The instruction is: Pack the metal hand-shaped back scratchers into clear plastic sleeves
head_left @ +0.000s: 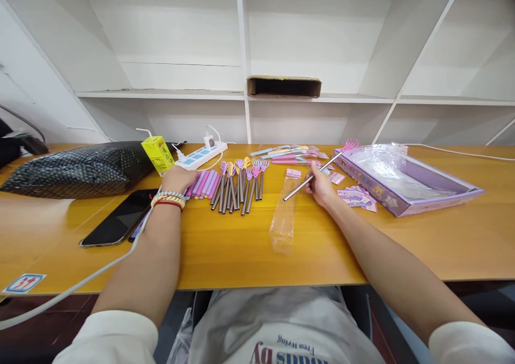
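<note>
My right hand (321, 186) is closed around a metal rod (298, 188) that has a pink claw-shaped head (351, 144) at its far end. At the left end of a row of pink and purple tubes (206, 183) is my left hand (179, 179); its fingers are hidden behind the back of the hand. Several metal rods with colourful claw heads (237, 189) lie side by side in the middle. A clear plastic bag with a pink top (284, 219) lies flat, left of my right hand. Packaged pieces (287, 153) sit behind it.
Pink cards (357, 198) lie beside a purple tray box (392, 202) on the right. On the left are a black wrapped parcel (80, 168), a yellow drink carton (158, 154), a phone (118, 219) and a power strip (203, 155). A white cable (96, 276) crosses my left forearm.
</note>
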`<state>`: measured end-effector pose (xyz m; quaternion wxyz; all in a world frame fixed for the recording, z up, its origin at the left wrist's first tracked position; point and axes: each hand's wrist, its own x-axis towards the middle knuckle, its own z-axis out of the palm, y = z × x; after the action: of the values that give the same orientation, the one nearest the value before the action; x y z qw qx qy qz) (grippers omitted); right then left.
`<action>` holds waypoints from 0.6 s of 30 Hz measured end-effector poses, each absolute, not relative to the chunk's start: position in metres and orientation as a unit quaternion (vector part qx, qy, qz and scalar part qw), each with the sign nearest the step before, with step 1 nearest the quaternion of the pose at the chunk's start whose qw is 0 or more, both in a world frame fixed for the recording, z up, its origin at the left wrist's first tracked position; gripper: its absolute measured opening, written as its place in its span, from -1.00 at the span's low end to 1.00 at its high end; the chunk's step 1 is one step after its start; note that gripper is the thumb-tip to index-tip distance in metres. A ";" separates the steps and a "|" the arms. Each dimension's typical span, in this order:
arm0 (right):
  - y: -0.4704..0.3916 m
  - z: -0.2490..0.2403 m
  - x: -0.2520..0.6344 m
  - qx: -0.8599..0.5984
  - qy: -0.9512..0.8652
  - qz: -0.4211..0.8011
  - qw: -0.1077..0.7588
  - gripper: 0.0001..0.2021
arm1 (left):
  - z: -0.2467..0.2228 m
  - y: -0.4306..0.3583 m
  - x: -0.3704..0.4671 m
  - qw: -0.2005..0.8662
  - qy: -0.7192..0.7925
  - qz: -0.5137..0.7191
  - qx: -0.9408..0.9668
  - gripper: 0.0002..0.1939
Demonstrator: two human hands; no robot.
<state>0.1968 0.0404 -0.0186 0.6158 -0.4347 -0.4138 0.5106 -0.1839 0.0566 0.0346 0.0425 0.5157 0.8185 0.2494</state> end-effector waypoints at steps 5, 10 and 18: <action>0.040 -0.019 0.196 -0.432 -0.416 0.511 0.616 -0.52 | 0.038 0.056 -0.184 0.028 0.827 0.209 0.521 -0.72; 0.040 -0.019 0.196 -0.431 -0.418 0.510 0.616 -0.53 | 0.050 0.049 -0.200 0.050 0.828 0.149 0.539 -0.77; 0.040 -0.019 0.195 -0.429 -0.421 0.510 0.615 -0.52 | 0.051 0.043 -0.217 0.176 0.769 0.171 0.590 -0.48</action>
<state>0.1953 0.0395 -0.0191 0.6152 -0.4294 -0.4208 0.5100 -0.2173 0.0426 0.0514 0.1759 0.5899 0.7693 0.1709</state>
